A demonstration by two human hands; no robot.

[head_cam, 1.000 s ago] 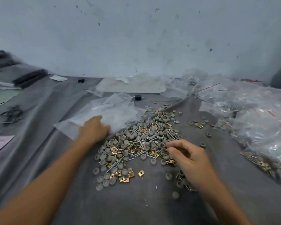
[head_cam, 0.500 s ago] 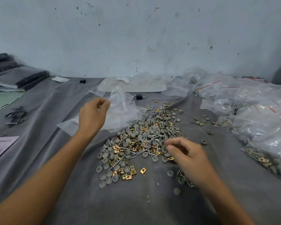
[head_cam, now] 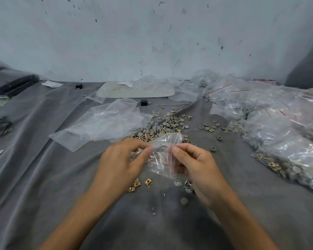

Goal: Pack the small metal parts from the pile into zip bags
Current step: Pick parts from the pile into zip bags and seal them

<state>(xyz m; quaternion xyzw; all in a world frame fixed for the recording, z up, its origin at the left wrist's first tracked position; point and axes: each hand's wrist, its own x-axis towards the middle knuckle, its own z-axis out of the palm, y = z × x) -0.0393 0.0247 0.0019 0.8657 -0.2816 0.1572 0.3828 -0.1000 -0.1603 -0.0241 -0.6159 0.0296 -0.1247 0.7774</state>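
Note:
A pile of small metal parts [head_cam: 165, 124], grey round caps, thin pins and gold square clips, lies on the grey cloth in the middle. Above its near half I hold a clear zip bag [head_cam: 163, 156] between both hands. My left hand [head_cam: 123, 160] pinches the bag's left edge with thumb and fingers. My right hand [head_cam: 195, 163] pinches its right edge. The bag looks empty and crumpled. My hands and the bag hide part of the pile. A few gold clips [head_cam: 139, 184] and caps lie just below the hands.
Empty zip bags [head_cam: 101, 123] lie spread to the left of the pile. Filled bags [head_cam: 278, 134] are heaped along the right side. A flat pale tray [head_cam: 135, 89] sits at the back by the wall. Dark items [head_cam: 0, 126] lie at the far left.
My left hand carried a zip bag from the left stack to the middle. My right hand left the pile and took hold of the bag's other edge.

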